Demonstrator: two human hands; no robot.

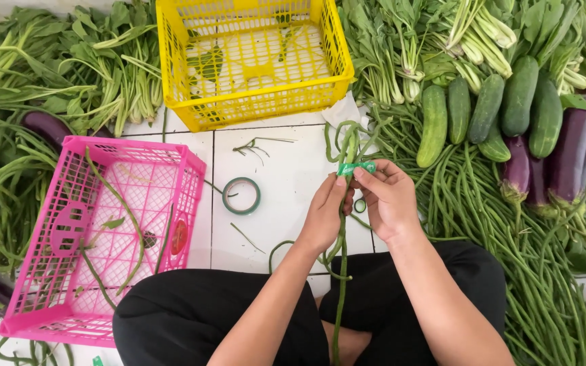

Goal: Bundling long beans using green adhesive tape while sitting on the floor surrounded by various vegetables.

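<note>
Both hands [361, 203] pinching green tape [356, 168] round long beans [342, 224]; pink crate [28, 298] holding stray beans; yellow crate [171, 61] nearly bare

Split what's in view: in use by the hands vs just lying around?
In use:
left hand
right hand
long bean bundle
green tape strip

Lying around:
tape roll
pink crate
yellow crate
cucumbers
eggplants
leafy greens
</note>
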